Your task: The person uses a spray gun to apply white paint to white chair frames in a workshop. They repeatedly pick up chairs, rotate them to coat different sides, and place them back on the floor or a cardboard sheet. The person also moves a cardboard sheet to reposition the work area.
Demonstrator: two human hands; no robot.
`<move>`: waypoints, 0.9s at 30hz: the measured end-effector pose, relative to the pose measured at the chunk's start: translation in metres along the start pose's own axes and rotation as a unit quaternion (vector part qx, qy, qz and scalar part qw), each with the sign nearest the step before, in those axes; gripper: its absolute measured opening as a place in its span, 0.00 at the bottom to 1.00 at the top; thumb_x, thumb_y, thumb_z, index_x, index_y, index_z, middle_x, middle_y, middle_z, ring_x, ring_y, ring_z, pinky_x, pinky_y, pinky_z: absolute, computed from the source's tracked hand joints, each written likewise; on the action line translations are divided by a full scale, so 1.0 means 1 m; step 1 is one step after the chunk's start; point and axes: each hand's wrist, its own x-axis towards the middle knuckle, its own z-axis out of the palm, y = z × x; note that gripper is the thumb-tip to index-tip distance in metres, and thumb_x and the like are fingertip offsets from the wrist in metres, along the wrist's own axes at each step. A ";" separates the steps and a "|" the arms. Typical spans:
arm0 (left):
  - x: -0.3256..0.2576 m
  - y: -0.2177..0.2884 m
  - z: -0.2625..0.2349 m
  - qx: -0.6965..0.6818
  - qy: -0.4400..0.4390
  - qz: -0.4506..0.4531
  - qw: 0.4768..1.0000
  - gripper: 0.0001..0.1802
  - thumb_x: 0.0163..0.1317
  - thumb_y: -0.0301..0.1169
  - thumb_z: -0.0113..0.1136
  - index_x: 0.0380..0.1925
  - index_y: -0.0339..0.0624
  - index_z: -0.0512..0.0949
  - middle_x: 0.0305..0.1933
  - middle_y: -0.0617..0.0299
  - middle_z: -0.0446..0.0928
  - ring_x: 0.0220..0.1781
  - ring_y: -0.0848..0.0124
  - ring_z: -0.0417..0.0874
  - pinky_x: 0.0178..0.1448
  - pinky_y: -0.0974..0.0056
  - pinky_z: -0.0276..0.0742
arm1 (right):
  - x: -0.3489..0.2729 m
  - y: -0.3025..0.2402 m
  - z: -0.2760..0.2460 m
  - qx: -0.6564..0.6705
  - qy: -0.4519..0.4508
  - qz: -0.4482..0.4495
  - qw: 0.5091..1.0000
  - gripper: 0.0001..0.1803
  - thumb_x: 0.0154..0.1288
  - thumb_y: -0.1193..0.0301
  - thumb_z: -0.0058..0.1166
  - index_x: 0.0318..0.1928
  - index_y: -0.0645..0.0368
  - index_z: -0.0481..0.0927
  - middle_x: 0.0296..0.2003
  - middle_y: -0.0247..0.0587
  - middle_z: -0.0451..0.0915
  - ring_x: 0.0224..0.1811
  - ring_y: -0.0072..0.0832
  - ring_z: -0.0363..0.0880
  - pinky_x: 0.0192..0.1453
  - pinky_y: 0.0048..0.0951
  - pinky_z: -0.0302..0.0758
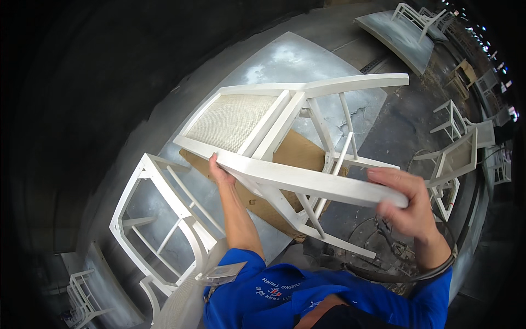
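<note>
A white wooden chair (315,182) with a pale woven panel (231,122) in its back is held tipped over in front of me. My left hand (221,171) grips the near rail of the back frame, its thumb showing on the upper side. At the right, my right hand (404,198) curls around the rounded end of the near back leg, thumb and fingers on opposite sides. The seat underside, rungs and other legs point to the right. Brown cardboard (296,153) lies under the chair, on a grey paint-dusted board (290,55).
Left of me a second white chair frame (156,219) stands close to my left arm. A dark hose (446,262) passes by my right wrist. Several more chairs (460,153) stand at the right. Another grey board (397,35) bears a white chair (419,19) at the far right.
</note>
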 end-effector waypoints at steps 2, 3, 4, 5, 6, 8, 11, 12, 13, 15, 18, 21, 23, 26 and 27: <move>-0.023 0.002 0.035 -0.016 -0.014 -0.006 1.000 0.33 0.63 0.48 0.63 0.61 0.38 0.73 0.56 0.53 0.78 0.59 0.55 0.79 0.64 0.50 0.77 | -0.003 -0.001 -0.021 0.116 0.056 0.177 0.976 0.22 0.67 0.62 0.70 0.55 0.64 0.86 0.44 0.51 0.87 0.40 0.28 0.88 0.34 0.25 0.84; -0.032 0.002 0.053 -0.024 -0.053 0.009 0.998 0.33 0.63 0.48 0.64 0.61 0.37 0.73 0.55 0.53 0.78 0.58 0.56 0.79 0.64 0.50 0.77 | -0.008 0.004 -0.031 0.123 0.112 0.175 0.970 0.13 0.70 0.68 0.66 0.47 0.65 0.89 0.33 0.42 0.88 0.26 0.20 0.84 0.24 0.19 0.78; -0.038 0.001 0.072 -0.012 -0.033 -0.007 0.999 0.32 0.63 0.47 0.64 0.61 0.37 0.73 0.55 0.53 0.78 0.58 0.56 0.80 0.64 0.50 0.77 | -0.010 0.011 -0.045 0.099 0.123 0.176 0.972 0.12 0.70 0.68 0.66 0.47 0.65 0.89 0.33 0.41 0.87 0.26 0.19 0.84 0.22 0.18 0.77; -0.043 0.002 0.087 -0.001 -0.041 -0.009 0.999 0.32 0.63 0.47 0.65 0.61 0.37 0.73 0.54 0.54 0.78 0.57 0.56 0.80 0.64 0.50 0.77 | -0.012 0.019 -0.061 0.083 0.130 0.175 0.972 0.12 0.70 0.68 0.66 0.47 0.65 0.89 0.32 0.41 0.87 0.25 0.19 0.83 0.20 0.18 0.76; -0.046 0.000 0.105 0.007 -0.050 -0.008 0.999 0.32 0.64 0.46 0.65 0.61 0.37 0.73 0.54 0.54 0.78 0.57 0.56 0.80 0.63 0.50 0.77 | -0.012 0.029 -0.081 0.071 0.133 0.167 0.974 0.12 0.70 0.69 0.66 0.46 0.65 0.89 0.31 0.40 0.87 0.24 0.19 0.83 0.19 0.17 0.75; -0.049 -0.001 0.157 0.016 -0.064 0.013 0.998 0.28 0.65 0.42 0.65 0.59 0.35 0.73 0.55 0.52 0.78 0.58 0.56 0.81 0.64 0.49 0.78 | -0.008 0.055 -0.120 0.107 0.175 0.124 0.971 0.12 0.70 0.68 0.66 0.43 0.66 0.89 0.29 0.40 0.86 0.22 0.19 0.83 0.17 0.17 0.73; -0.052 0.002 0.237 0.041 -0.099 0.041 0.993 0.27 0.65 0.40 0.64 0.58 0.33 0.74 0.55 0.51 0.79 0.58 0.56 0.81 0.63 0.50 0.78 | -0.022 0.096 -0.174 0.136 0.221 0.074 0.963 0.13 0.71 0.67 0.64 0.43 0.67 0.88 0.29 0.41 0.86 0.23 0.21 0.84 0.17 0.17 0.73; -0.055 0.005 0.269 0.045 -0.116 0.051 0.991 0.27 0.65 0.38 0.65 0.58 0.32 0.74 0.54 0.50 0.79 0.57 0.56 0.82 0.63 0.50 0.79 | -0.028 0.111 -0.195 0.166 0.226 0.058 0.958 0.13 0.72 0.67 0.64 0.43 0.67 0.88 0.29 0.42 0.86 0.23 0.21 0.84 0.17 0.17 0.73; -0.063 0.012 0.301 0.055 -0.128 0.051 0.989 0.26 0.65 0.37 0.65 0.58 0.31 0.75 0.54 0.50 0.80 0.56 0.56 0.83 0.62 0.50 0.79 | -0.033 0.127 -0.217 0.199 0.231 0.035 0.952 0.13 0.73 0.67 0.63 0.44 0.68 0.87 0.31 0.44 0.87 0.24 0.23 0.85 0.18 0.17 0.73; -0.083 0.023 0.379 0.072 -0.160 0.073 0.982 0.26 0.63 0.35 0.66 0.57 0.30 0.76 0.53 0.50 0.80 0.55 0.56 0.83 0.62 0.51 0.80 | -0.042 0.162 -0.257 0.210 0.258 -0.006 0.943 0.14 0.73 0.67 0.63 0.45 0.68 0.87 0.31 0.46 0.87 0.24 0.25 0.85 0.18 0.17 0.73; -0.118 0.029 0.480 0.117 -0.187 0.132 0.966 0.25 0.62 0.32 0.66 0.55 0.28 0.76 0.52 0.49 0.81 0.54 0.55 0.84 0.63 0.51 0.80 | -0.050 0.230 -0.283 0.254 0.266 -0.058 0.928 0.15 0.74 0.67 0.62 0.48 0.68 0.87 0.38 0.49 0.87 0.28 0.30 0.87 0.19 0.20 0.76; -0.143 0.014 0.572 0.154 -0.283 0.239 0.916 0.25 0.58 0.29 0.69 0.54 0.27 0.76 0.50 0.49 0.80 0.52 0.57 0.84 0.58 0.53 0.81 | -0.049 0.290 -0.294 0.348 0.231 -0.076 0.905 0.16 0.70 0.69 0.65 0.53 0.66 0.87 0.47 0.50 0.87 0.39 0.33 0.88 0.33 0.26 0.83; -0.146 -0.015 0.611 0.168 -0.298 0.320 0.883 0.25 0.53 0.27 0.73 0.50 0.30 0.77 0.47 0.53 0.80 0.43 0.63 0.83 0.52 0.60 0.79 | -0.037 0.318 -0.284 0.062 0.261 0.008 0.963 0.18 0.69 0.71 0.65 0.55 0.67 0.85 0.48 0.47 0.87 0.44 0.32 0.87 0.45 0.28 0.82; -0.134 -0.096 0.642 0.149 -0.361 0.436 0.811 0.24 0.52 0.34 0.77 0.43 0.32 0.77 0.40 0.57 0.81 0.37 0.64 0.83 0.44 0.59 0.80 | -0.036 0.334 -0.289 0.041 0.248 0.073 0.965 0.21 0.65 0.76 0.66 0.58 0.68 0.84 0.50 0.45 0.88 0.51 0.30 0.86 0.59 0.29 0.78; -0.126 -0.129 0.645 0.215 -0.319 0.468 0.796 0.26 0.51 0.38 0.78 0.42 0.34 0.77 0.39 0.56 0.82 0.37 0.64 0.84 0.43 0.59 0.81 | -0.037 0.334 -0.292 0.099 0.229 0.078 0.965 0.22 0.64 0.77 0.66 0.59 0.68 0.83 0.50 0.44 0.88 0.53 0.29 0.85 0.62 0.29 0.76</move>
